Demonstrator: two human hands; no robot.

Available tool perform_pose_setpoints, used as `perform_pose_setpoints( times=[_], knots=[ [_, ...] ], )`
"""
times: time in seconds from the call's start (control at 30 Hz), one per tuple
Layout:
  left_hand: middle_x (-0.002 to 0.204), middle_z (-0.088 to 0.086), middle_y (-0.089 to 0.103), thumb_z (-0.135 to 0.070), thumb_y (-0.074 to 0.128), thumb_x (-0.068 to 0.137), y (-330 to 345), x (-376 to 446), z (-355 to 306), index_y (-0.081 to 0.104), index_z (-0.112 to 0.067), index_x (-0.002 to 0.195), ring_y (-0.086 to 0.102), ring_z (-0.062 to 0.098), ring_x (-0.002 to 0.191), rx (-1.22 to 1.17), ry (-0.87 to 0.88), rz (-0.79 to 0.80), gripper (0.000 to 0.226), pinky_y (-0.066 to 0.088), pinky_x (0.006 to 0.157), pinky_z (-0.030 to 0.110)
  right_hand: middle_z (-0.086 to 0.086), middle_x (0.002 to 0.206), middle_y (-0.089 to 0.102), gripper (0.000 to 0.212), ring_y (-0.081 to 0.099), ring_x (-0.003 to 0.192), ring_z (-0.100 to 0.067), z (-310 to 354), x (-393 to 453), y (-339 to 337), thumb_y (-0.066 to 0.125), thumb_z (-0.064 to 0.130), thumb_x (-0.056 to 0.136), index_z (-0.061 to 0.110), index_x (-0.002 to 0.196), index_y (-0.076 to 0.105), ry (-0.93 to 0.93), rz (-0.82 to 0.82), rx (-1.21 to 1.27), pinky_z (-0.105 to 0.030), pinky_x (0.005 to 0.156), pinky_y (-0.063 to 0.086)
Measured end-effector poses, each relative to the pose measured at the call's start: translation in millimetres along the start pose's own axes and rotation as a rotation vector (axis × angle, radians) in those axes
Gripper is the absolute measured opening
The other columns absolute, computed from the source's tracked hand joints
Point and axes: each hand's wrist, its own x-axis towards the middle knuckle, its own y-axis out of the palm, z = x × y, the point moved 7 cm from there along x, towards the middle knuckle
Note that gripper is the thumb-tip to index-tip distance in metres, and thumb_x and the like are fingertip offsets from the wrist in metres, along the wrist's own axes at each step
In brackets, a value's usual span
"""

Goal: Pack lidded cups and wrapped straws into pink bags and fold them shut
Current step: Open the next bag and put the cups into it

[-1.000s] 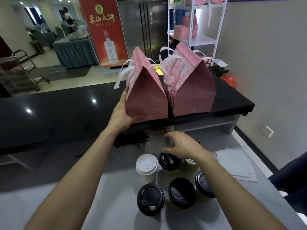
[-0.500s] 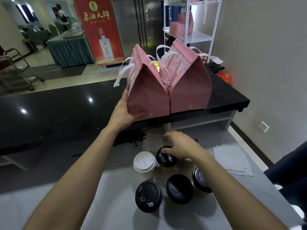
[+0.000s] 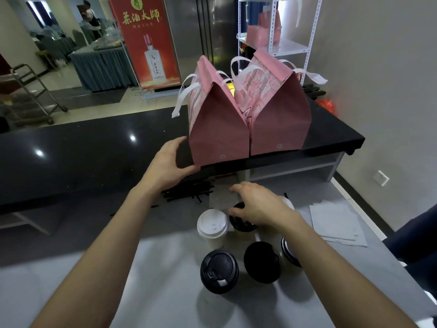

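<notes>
Two pink bags with white handles stand folded shut, side by side on the black counter [image 3: 82,157]: the left bag [image 3: 217,129] and the right bag [image 3: 279,119]. My left hand [image 3: 168,166] sits by the left bag's lower left corner with fingers relaxed, its thumb tip at the bag's bottom edge. Several lidded cups stand on the grey table [image 3: 165,292]: one with a white lid [image 3: 212,223] and black-lidded ones [image 3: 219,271] [image 3: 261,261]. My right hand [image 3: 260,209] rests palm down over the back cups, thumb touching a black lid [image 3: 241,224]. Black wrapped straws [image 3: 189,192] lie under the counter's edge.
White paper sheets [image 3: 335,223] lie on the table at the right. A white metal shelf [image 3: 279,43] holding more pink bags stands behind the counter. A red banner [image 3: 146,39] and a metal cart [image 3: 30,95] are farther back. A wall closes the right side.
My left hand has slid down off the left bag's side to its lower corner and loosened. My right hand has stayed over the back cups.
</notes>
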Motion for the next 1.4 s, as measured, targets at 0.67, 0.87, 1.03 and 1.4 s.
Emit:
perform_pose_setpoints(
  times=[0.67, 0.87, 1.03, 1.4],
  knots=[
    [0.163, -0.009, 0.049, -0.056, 0.071, 0.099, -140, -273, 311, 0.05, -0.032, 0.158, 0.056, 0.019, 0.141, 0.439, -0.378, 0.127, 0.067, 0.05, 0.111, 0.04, 0.003, 0.164, 0.048, 0.071, 0.054, 0.143, -0.025, 340, 52, 136, 0.065, 0.057, 0.102, 0.028, 0.163, 0.042, -0.342, 0.159, -0.071, -0.043, 0.111, 0.048],
    [0.142, -0.011, 0.065, -0.051, 0.074, 0.097, -245, -333, 374, 0.062, -0.032, 0.146, 0.067, 0.013, 0.12, 0.39, -0.298, 0.037, 0.054, 0.056, 0.1, 0.041, 0.002, 0.161, 0.052, 0.073, 0.056, 0.14, -0.026, 489, 55, 174, 0.067, 0.06, 0.1, 0.027, 0.161, 0.045, -0.339, 0.174, -0.069, -0.043, 0.11, 0.05],
    [0.113, -0.016, 0.074, -0.038, 0.082, 0.096, -315, -378, 405, 0.074, -0.029, 0.133, 0.069, 0.001, 0.097, 0.18, -0.212, -0.111, 0.039, 0.062, 0.09, 0.032, 0.001, 0.158, 0.055, 0.068, 0.057, 0.139, -0.024, 590, 66, 180, 0.07, 0.057, 0.099, 0.027, 0.157, 0.05, -0.374, 0.148, -0.003, -0.042, 0.11, 0.049],
    [0.086, -0.019, 0.076, -0.028, 0.084, 0.095, -423, -443, 467, 0.082, -0.033, 0.11, 0.072, 0.003, 0.08, 0.068, -0.308, -0.471, 0.016, 0.051, 0.071, 0.011, 0.001, 0.088, 0.08, 0.038, 0.076, 0.08, -0.019, 717, 132, 174, 0.062, 0.05, 0.106, 0.016, 0.099, 0.077, -0.286, 0.032, 0.256, -0.041, 0.079, 0.065]
  ],
)
